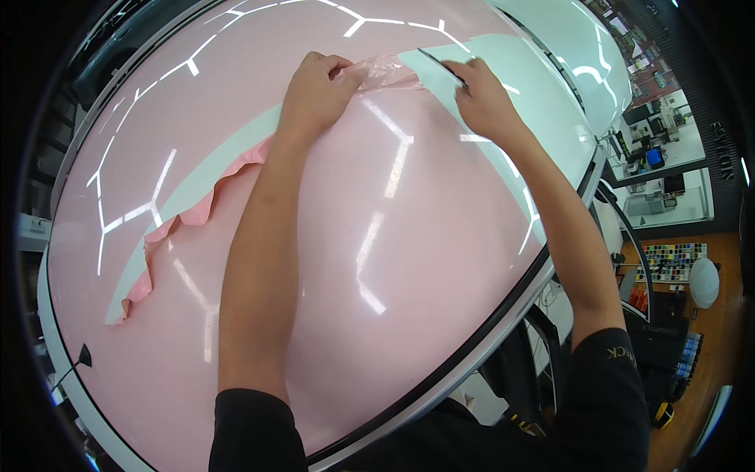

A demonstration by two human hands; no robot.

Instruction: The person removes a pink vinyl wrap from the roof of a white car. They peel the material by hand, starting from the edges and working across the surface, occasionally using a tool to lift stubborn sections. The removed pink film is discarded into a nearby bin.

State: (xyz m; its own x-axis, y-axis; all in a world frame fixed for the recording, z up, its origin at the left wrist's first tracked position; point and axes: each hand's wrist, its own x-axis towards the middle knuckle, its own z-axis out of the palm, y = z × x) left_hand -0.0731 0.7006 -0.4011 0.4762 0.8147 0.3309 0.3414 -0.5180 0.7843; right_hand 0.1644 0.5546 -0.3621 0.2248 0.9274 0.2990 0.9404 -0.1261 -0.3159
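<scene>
Pink film (330, 253) covers most of the car roof in front of me, and a pale mint surface (501, 59) shows at the upper right. My left hand (321, 88) pinches a crumpled, folded-back part of the film (386, 72) near the top middle. In my right hand (481, 97) is a thin, dark knife-like tool (439, 64), its tip pointing up and left over the bare mint surface. A long crescent of mint (206, 162) lies open left of my left forearm. Along that gap the film's cut edge (197, 212) curls and ripples.
A small black antenna (85, 356) stands at the lower left. Black trim (448, 348) runs along the roof's near edge. To the right are an open car door (640, 253), a wall rack of colour samples (672, 262) and a wooden floor (716, 348).
</scene>
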